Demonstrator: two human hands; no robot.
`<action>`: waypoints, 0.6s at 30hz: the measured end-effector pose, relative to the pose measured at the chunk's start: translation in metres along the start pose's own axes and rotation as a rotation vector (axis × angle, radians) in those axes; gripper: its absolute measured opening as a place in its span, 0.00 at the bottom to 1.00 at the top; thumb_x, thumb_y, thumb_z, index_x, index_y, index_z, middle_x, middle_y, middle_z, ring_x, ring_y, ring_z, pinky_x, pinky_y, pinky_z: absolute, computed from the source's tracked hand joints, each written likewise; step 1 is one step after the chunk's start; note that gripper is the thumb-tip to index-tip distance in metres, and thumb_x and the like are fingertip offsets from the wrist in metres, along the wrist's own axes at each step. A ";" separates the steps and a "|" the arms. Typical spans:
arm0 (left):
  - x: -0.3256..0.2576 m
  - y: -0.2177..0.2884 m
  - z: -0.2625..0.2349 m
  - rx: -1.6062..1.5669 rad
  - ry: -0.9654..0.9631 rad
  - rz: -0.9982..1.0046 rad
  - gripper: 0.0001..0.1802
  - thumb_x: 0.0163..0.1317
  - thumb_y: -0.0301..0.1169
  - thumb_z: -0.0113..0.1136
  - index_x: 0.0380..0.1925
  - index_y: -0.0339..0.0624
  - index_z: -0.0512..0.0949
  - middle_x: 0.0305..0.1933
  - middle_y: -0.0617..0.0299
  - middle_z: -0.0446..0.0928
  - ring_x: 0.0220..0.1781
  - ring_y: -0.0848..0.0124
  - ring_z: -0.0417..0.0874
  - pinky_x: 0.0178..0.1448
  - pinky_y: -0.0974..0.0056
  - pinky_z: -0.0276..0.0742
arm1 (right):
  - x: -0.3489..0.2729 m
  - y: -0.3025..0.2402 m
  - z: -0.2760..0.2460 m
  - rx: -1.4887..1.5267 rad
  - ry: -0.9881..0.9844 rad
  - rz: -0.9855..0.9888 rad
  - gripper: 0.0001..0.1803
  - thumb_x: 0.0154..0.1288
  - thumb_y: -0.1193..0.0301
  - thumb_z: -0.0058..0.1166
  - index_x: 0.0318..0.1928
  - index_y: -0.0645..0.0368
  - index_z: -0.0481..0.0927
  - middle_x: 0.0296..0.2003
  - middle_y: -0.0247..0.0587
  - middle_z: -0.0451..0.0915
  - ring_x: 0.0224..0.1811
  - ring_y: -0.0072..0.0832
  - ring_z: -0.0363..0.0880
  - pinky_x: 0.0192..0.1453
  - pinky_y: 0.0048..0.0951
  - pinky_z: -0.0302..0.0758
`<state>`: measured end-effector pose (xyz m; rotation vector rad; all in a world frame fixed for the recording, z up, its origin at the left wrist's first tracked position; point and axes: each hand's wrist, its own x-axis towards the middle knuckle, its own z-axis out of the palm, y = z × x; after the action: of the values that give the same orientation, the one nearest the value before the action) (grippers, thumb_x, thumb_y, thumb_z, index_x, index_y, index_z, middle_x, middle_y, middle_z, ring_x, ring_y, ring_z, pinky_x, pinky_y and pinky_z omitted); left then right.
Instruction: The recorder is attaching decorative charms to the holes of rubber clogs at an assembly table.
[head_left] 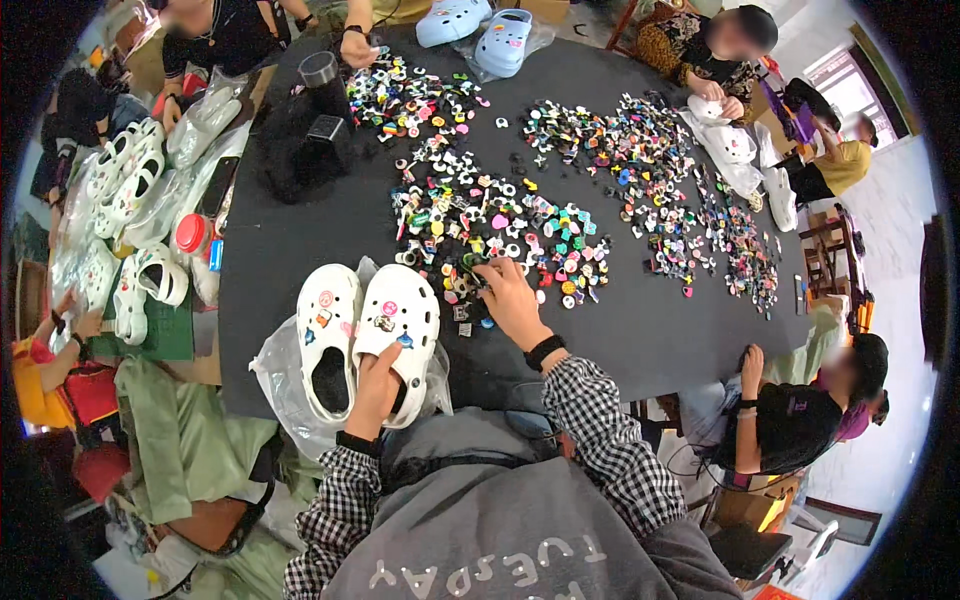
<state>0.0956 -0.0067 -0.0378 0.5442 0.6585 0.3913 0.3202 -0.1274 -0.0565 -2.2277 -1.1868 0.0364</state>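
Observation:
A pair of white foam clogs lies side by side at the table's near edge, on a clear plastic bag (268, 362). The left clog (322, 325) and the right clog (412, 300) both carry several colourful shoe charms on their toes. My left hand (375, 388) is closed on the right clog, its thumb over the upper and fingers inside the opening. At the near edge of a large heap of loose shoe charms (480, 220), my right hand (512, 305) has its fingers pinched together over dark pieces. Whatever is between those fingertips is too small to make out.
More charm heaps (620, 150) spread across the black table (300, 230). Light blue clogs (502, 45) stand at the far edge, beside a dark cylinder (320, 75). White clogs (130, 180) crowd a side table at left, near a red-lidded jar (192, 235). Several people sit around.

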 end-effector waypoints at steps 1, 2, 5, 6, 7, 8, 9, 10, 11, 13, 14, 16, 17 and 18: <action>0.001 -0.001 -0.002 0.002 0.002 0.001 0.26 0.65 0.22 0.52 0.63 0.35 0.61 0.63 0.56 0.66 0.62 0.64 0.70 0.66 0.60 0.66 | 0.004 0.002 0.002 0.004 -0.003 -0.002 0.17 0.52 0.77 0.57 0.45 0.54 0.77 0.43 0.41 0.72 0.46 0.41 0.73 0.43 0.37 0.76; 0.001 -0.002 -0.003 0.004 0.003 0.002 0.26 0.64 0.22 0.52 0.62 0.35 0.61 0.63 0.56 0.66 0.62 0.64 0.70 0.66 0.60 0.66 | 0.008 0.004 0.003 0.100 0.016 0.059 0.16 0.53 0.77 0.56 0.45 0.54 0.77 0.42 0.43 0.73 0.43 0.42 0.74 0.43 0.38 0.75; 0.001 -0.001 -0.002 -0.006 0.011 -0.006 0.25 0.64 0.22 0.52 0.62 0.35 0.62 0.63 0.57 0.67 0.62 0.64 0.70 0.66 0.59 0.66 | 0.013 0.012 0.003 0.243 0.065 0.140 0.07 0.57 0.78 0.52 0.38 0.58 0.78 0.36 0.47 0.75 0.35 0.45 0.76 0.39 0.41 0.73; 0.001 -0.001 -0.002 -0.008 0.016 -0.001 0.25 0.64 0.22 0.52 0.62 0.35 0.62 0.63 0.57 0.67 0.62 0.64 0.70 0.66 0.59 0.66 | 0.013 0.013 0.002 0.231 0.066 0.138 0.06 0.58 0.78 0.52 0.36 0.59 0.78 0.35 0.47 0.75 0.35 0.45 0.76 0.38 0.41 0.73; 0.001 0.000 -0.002 -0.015 0.021 -0.008 0.25 0.64 0.22 0.52 0.61 0.35 0.62 0.62 0.57 0.67 0.62 0.64 0.70 0.66 0.60 0.67 | 0.012 0.015 0.000 0.218 0.067 0.137 0.04 0.59 0.78 0.51 0.34 0.59 0.78 0.34 0.47 0.75 0.35 0.45 0.76 0.38 0.41 0.73; 0.001 0.000 -0.001 -0.022 0.025 -0.015 0.25 0.64 0.21 0.53 0.61 0.35 0.63 0.61 0.57 0.68 0.62 0.64 0.71 0.65 0.60 0.67 | 0.009 0.017 -0.003 0.222 0.047 0.175 0.04 0.59 0.78 0.51 0.34 0.59 0.78 0.35 0.46 0.75 0.35 0.44 0.77 0.38 0.40 0.74; 0.001 0.000 -0.001 -0.029 0.030 -0.023 0.25 0.64 0.21 0.53 0.61 0.35 0.63 0.60 0.57 0.69 0.61 0.64 0.71 0.65 0.61 0.68 | 0.008 0.014 -0.007 0.224 0.042 0.172 0.04 0.59 0.78 0.51 0.34 0.59 0.78 0.35 0.46 0.75 0.35 0.44 0.77 0.38 0.40 0.74; 0.000 0.000 0.000 -0.027 0.040 -0.009 0.24 0.64 0.21 0.53 0.61 0.35 0.63 0.60 0.57 0.69 0.62 0.65 0.71 0.65 0.61 0.68 | 0.006 0.011 -0.010 0.212 0.042 0.189 0.04 0.58 0.78 0.51 0.34 0.59 0.78 0.35 0.45 0.75 0.35 0.44 0.76 0.38 0.40 0.74; 0.000 0.000 -0.001 -0.029 0.045 -0.007 0.24 0.64 0.21 0.53 0.61 0.35 0.63 0.60 0.57 0.69 0.62 0.65 0.71 0.65 0.61 0.68 | 0.006 0.007 -0.012 0.200 0.042 0.206 0.04 0.58 0.78 0.52 0.34 0.59 0.78 0.35 0.45 0.75 0.35 0.44 0.76 0.39 0.39 0.74; 0.001 -0.001 -0.002 -0.002 0.050 -0.035 0.24 0.64 0.21 0.52 0.60 0.35 0.63 0.60 0.57 0.69 0.61 0.65 0.71 0.65 0.61 0.68 | 0.005 0.003 -0.013 0.182 0.031 0.197 0.04 0.57 0.78 0.52 0.34 0.59 0.78 0.35 0.44 0.75 0.35 0.44 0.76 0.40 0.38 0.74; 0.001 -0.002 -0.003 -0.003 0.052 -0.035 0.24 0.64 0.21 0.52 0.60 0.35 0.63 0.60 0.57 0.69 0.61 0.65 0.71 0.65 0.61 0.68 | 0.006 0.000 -0.011 0.196 0.048 0.081 0.05 0.57 0.78 0.53 0.34 0.59 0.78 0.35 0.44 0.75 0.36 0.43 0.76 0.40 0.38 0.75; 0.002 -0.002 -0.004 -0.009 0.018 -0.022 0.23 0.64 0.22 0.53 0.60 0.34 0.63 0.60 0.57 0.70 0.61 0.64 0.72 0.65 0.60 0.68 | 0.007 -0.011 -0.007 0.190 0.011 -0.017 0.07 0.54 0.78 0.55 0.35 0.57 0.79 0.36 0.42 0.75 0.40 0.41 0.76 0.42 0.38 0.75; 0.002 -0.003 -0.005 -0.009 0.020 -0.021 0.23 0.64 0.22 0.53 0.60 0.34 0.63 0.60 0.57 0.70 0.61 0.64 0.72 0.65 0.60 0.68 | 0.008 -0.016 -0.004 0.191 0.009 -0.017 0.07 0.54 0.78 0.55 0.35 0.57 0.79 0.36 0.42 0.75 0.40 0.41 0.76 0.42 0.38 0.75; 0.002 -0.002 -0.005 -0.001 0.030 -0.022 0.24 0.64 0.21 0.51 0.61 0.36 0.63 0.60 0.56 0.69 0.61 0.63 0.72 0.65 0.58 0.67 | 0.010 -0.020 -0.001 0.157 -0.003 -0.064 0.08 0.54 0.77 0.56 0.37 0.57 0.78 0.37 0.41 0.75 0.40 0.40 0.76 0.42 0.38 0.75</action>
<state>0.0943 -0.0061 -0.0431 0.5306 0.6930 0.3799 0.3115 -0.1118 -0.0422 -2.0531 -1.2135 0.1032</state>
